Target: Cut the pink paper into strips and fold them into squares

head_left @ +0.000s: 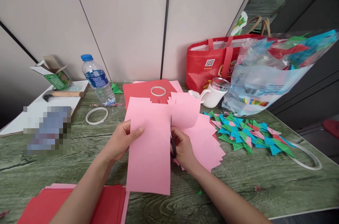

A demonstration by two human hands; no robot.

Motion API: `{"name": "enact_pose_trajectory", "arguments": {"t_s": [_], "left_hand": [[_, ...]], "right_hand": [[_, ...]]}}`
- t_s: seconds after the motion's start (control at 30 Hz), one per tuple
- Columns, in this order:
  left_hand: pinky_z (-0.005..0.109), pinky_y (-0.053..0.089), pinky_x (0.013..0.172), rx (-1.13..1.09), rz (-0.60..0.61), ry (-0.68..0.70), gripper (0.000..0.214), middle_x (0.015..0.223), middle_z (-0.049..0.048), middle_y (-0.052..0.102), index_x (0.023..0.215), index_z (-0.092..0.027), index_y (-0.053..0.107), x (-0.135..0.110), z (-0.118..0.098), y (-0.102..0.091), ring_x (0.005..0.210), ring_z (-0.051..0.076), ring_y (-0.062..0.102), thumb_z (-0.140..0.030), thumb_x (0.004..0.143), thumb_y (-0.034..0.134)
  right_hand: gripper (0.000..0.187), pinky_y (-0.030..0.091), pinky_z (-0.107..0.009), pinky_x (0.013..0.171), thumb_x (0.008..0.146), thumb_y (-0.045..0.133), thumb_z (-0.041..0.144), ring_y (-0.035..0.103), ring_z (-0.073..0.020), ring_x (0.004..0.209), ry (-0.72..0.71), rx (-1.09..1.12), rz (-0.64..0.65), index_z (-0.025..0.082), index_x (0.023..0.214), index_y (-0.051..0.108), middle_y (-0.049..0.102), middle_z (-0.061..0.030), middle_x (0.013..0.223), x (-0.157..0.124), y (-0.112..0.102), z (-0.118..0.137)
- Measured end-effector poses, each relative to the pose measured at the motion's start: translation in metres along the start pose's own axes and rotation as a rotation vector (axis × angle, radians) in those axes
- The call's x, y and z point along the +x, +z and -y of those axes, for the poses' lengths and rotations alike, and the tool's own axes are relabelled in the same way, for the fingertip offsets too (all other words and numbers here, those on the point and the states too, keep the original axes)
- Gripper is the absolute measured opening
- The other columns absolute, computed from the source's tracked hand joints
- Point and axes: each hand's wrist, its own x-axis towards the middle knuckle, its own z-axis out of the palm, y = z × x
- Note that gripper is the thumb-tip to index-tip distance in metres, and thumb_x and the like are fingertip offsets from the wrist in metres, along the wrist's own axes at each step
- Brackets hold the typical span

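Observation:
My left hand (124,138) pinches the left edge of a pink paper sheet (150,153), thumb on top and fingers behind. In my right hand (182,146) is a pair of scissors (173,142) with a black handle. Its blade stands upright in a cut along the sheet's right side, near the far end. A strip of pink paper (186,111) curls away to the right of the blade. Beneath and to the right lie fanned pink paper pieces (205,139), partly covered by my right hand.
Folded paper pieces (246,134) lie right, before a bag of colour paper (259,86), a white mug (213,95) and a red bag (201,61). Left are a water bottle (97,81), tape roll (97,115), hammer (66,94) and red paper stack (111,202).

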Motion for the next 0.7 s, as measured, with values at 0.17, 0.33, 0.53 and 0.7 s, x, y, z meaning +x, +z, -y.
{"name": "enact_pose_trajectory", "arguments": {"t_s": [0.17,0.33,0.53,0.7], "left_hand": [[0.021,0.043,0.041,0.106,-0.092,-0.089,0.031,0.063,0.0039,0.063,0.071,-0.012,0.062,-0.0023,-0.0014,0.0044,0.05,0.014,0.056,-0.042,0.067,0.065],[0.019,0.042,0.04,0.204,-0.088,-0.05,0.029,0.06,0.0013,0.061,0.069,-0.013,0.063,-0.0037,-0.0013,0.0048,0.049,0.012,0.054,-0.042,0.067,0.065],[0.019,0.042,0.04,0.273,-0.088,-0.022,0.029,0.06,0.0017,0.061,0.067,-0.013,0.063,-0.0046,-0.0013,0.005,0.05,0.013,0.055,-0.042,0.068,0.063],[0.019,0.042,0.04,0.307,-0.097,-0.017,0.029,0.06,0.0025,0.062,0.065,-0.012,0.062,-0.0058,-0.0025,0.0057,0.05,0.014,0.055,-0.041,0.069,0.063]], "right_hand": [[0.02,0.042,-0.023,0.057,0.062,0.057,0.008,0.052,-0.0125,0.062,0.006,-0.015,0.037,0.019,0.079,0.057,0.059,0.0021,0.07,-0.0034,0.0031,-0.0026],[0.02,0.042,-0.023,0.057,0.063,0.06,0.01,0.052,-0.0131,0.064,0.016,0.032,0.024,0.02,0.08,0.056,0.061,0.0001,0.076,-0.0033,0.0042,0.0014],[0.02,0.042,-0.024,0.059,0.064,0.061,0.009,0.052,-0.0133,0.065,0.02,0.062,0.029,0.02,0.08,0.056,0.06,0.0006,0.076,-0.0033,0.0036,-0.0008],[0.018,0.043,-0.024,0.059,0.064,0.06,0.01,0.052,-0.0131,0.065,0.023,0.05,0.022,0.02,0.079,0.056,0.059,0.0014,0.073,-0.0041,0.0034,-0.0016]]}}
